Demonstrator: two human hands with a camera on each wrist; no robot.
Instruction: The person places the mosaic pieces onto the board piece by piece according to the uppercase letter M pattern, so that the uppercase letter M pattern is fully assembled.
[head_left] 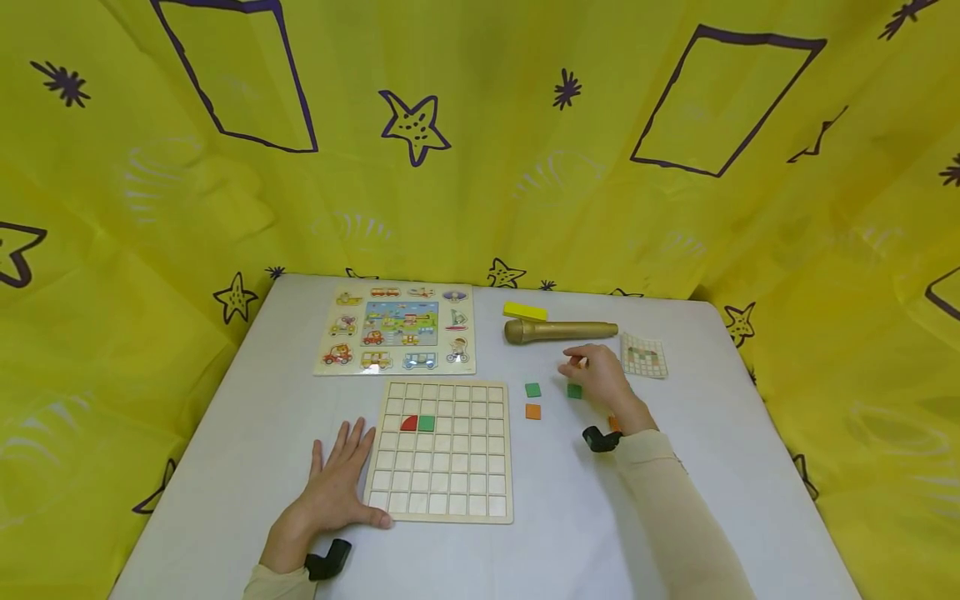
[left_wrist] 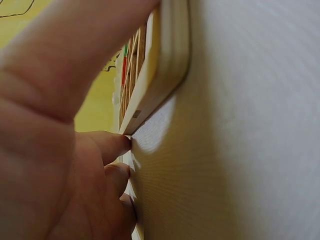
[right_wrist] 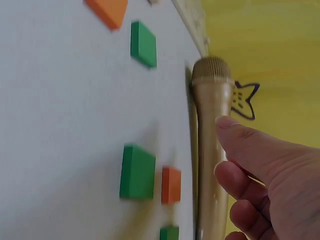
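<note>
My left hand (head_left: pixel 333 492) lies spread on the table, its thumb and fingertips along the left edge of a wooden grid board (head_left: pixel 450 515). In the left wrist view the thumb (left_wrist: pixel 55 55) stretches across to the board's corner. A red quarter-circle tile (head_left: pixel 409 423) and a green square tile (head_left: pixel 426 423) sit side by side in the grid. Right of the board my right hand (head_left: pixel 603 383) hovers, fingers loosely bent and nothing between them. Below it is a green tile (head_left: pixel 574 391); an orange tile (right_wrist: pixel 171 185) shows beside that one in the right wrist view.
Another green tile (head_left: pixel 532 389) and an orange tile (head_left: pixel 533 412) lie by the board. Behind the right hand are a gold microphone (head_left: pixel 562 330), a yellow block (head_left: pixel 525 312) and a patterned card (head_left: pixel 643 357). A vehicle picture puzzle (head_left: pixel 345 337) lies at the back left.
</note>
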